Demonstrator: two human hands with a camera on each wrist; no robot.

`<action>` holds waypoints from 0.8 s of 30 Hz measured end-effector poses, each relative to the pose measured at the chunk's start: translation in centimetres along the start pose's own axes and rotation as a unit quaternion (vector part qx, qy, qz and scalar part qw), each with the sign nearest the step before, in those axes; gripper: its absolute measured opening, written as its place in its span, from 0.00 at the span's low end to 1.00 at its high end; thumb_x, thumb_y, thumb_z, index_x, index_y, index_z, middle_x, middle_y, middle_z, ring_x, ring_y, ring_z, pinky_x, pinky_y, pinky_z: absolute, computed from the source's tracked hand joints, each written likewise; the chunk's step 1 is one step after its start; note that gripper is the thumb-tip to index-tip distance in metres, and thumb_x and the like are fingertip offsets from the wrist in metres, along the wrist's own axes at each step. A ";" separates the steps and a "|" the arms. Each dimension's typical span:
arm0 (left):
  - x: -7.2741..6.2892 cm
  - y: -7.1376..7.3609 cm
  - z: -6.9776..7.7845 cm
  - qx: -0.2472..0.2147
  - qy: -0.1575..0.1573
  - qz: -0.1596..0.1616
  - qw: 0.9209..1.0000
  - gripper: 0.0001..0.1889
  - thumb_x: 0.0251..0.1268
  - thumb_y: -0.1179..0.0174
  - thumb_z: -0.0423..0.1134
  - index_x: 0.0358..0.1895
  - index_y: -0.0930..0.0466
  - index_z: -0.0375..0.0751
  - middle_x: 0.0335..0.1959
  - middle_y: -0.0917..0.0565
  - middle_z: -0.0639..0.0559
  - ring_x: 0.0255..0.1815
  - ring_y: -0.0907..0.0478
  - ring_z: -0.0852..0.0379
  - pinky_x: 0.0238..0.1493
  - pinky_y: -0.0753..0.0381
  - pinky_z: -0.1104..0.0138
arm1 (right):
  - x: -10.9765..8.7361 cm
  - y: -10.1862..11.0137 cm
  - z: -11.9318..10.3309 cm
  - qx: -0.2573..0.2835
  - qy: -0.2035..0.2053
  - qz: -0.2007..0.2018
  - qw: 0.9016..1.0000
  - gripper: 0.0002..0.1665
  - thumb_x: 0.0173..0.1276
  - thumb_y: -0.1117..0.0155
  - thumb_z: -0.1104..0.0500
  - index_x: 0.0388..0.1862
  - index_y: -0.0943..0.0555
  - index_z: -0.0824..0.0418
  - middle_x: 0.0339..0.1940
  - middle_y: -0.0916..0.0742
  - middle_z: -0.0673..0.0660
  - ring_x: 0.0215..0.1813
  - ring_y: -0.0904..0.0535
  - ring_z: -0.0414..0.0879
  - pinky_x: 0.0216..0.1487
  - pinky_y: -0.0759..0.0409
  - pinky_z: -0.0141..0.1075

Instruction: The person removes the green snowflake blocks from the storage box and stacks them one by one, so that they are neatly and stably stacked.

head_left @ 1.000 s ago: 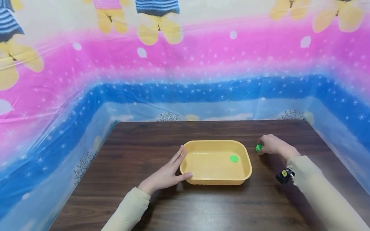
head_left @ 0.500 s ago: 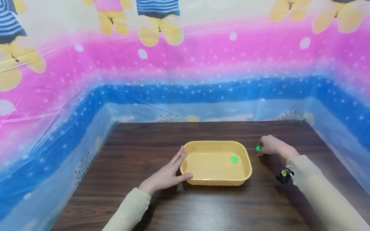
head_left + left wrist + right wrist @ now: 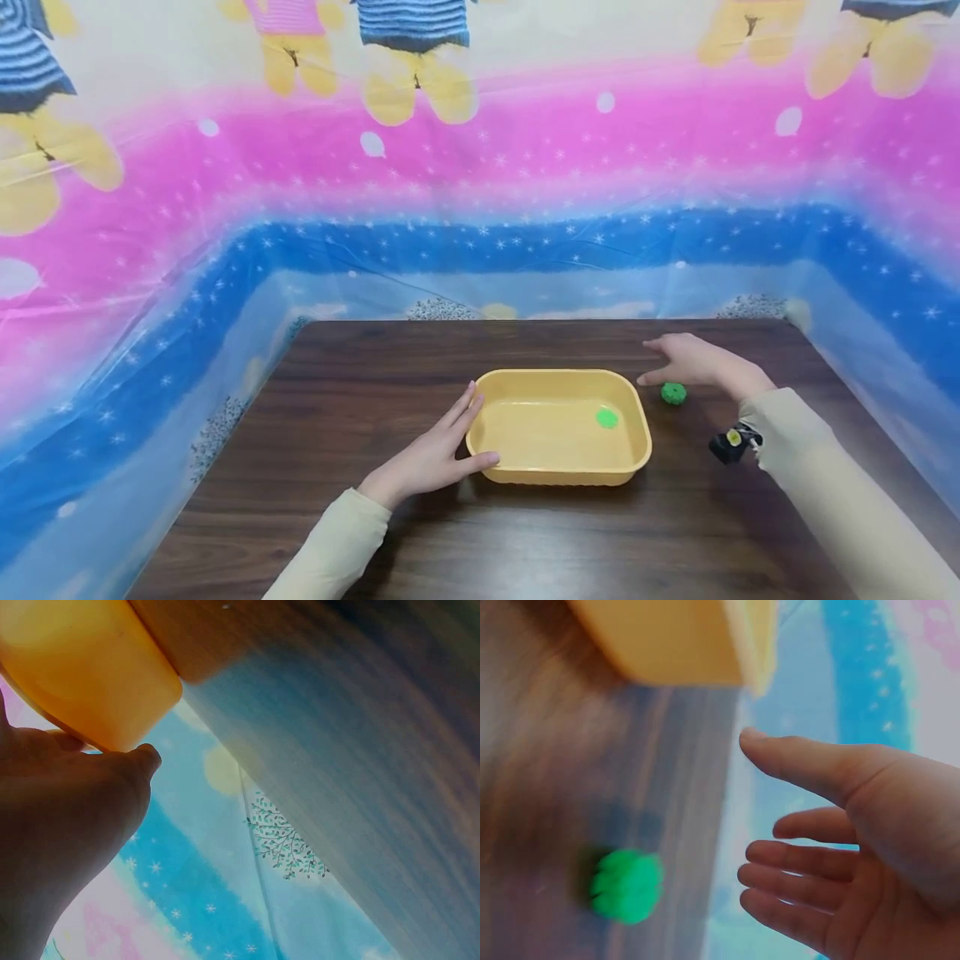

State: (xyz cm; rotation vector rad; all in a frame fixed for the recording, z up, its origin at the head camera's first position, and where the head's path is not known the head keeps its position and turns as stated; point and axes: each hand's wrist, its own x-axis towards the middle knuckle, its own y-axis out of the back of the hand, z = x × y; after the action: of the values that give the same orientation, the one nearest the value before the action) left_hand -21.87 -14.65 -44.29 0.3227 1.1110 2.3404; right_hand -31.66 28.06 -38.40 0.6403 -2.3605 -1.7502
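Note:
The yellow plastic tub (image 3: 555,477) stands on the table, and a flat, bright green disc (image 3: 607,417) lies inside at its right. My left hand (image 3: 431,454) rests at the tub's left end, fingers spread along the side and thumb on the front rim. In the left wrist view the thumb (image 3: 146,759) touches the tub (image 3: 97,667). A small green lobed piece (image 3: 673,393) sits on the wood right of the tub. Just above and behind it, my right hand (image 3: 693,360) reaches toward the tub with nothing in it; the right wrist view shows thumb and fingers apart, the green piece (image 3: 628,886) loose.
The dark wooden table (image 3: 360,375) ends at a back edge against a patterned cloth (image 3: 540,242), which also hangs along both sides. A black wrist camera (image 3: 731,444) is strapped to the right wrist.
The right hand has let go of the green lobed piece, which stays on the table. That hand has opened and moved slightly left and back. The left hand keeps its place.

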 end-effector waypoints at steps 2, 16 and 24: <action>-0.1 0.2 0.1 0.004 0.002 0.003 1.000 0.53 0.67 0.44 0.70 0.83 0.64 0.52 0.82 0.69 0.66 0.81 0.52 0.50 0.72 0.38 0.49 | 0.2 0.6 -1.0 -0.001 0.019 0.005 1.000 0.48 0.68 0.31 0.43 0.74 0.34 0.73 0.69 0.26 0.74 0.68 0.30 0.70 0.64 0.30 0.62; 0.1 -0.1 0.1 -0.001 -0.003 0.007 1.000 0.54 0.66 0.44 0.70 0.83 0.64 0.52 0.82 0.68 0.65 0.81 0.53 0.52 0.73 0.39 0.50 | 1.1 1.4 -6.9 -0.008 0.124 -0.077 0.989 0.28 0.70 0.31 0.52 0.64 0.21 0.65 0.60 0.16 0.62 0.57 0.18 0.57 0.54 0.19 0.49; 0.2 -0.1 -0.1 0.008 -0.005 0.004 1.000 0.53 0.66 0.45 0.71 0.83 0.66 0.53 0.82 0.69 0.65 0.81 0.52 0.51 0.72 0.38 0.49 | 1.8 0.4 -8.7 -0.023 0.154 -0.085 0.984 0.26 0.69 0.30 0.55 0.62 0.19 0.65 0.56 0.14 0.60 0.54 0.18 0.54 0.52 0.19 0.46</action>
State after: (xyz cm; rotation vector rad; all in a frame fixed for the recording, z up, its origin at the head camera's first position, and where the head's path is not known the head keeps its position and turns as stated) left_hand -22.09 -14.56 -44.41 0.3447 1.1253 2.3362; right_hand -30.29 19.74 -35.47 1.0498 -2.1044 -1.6228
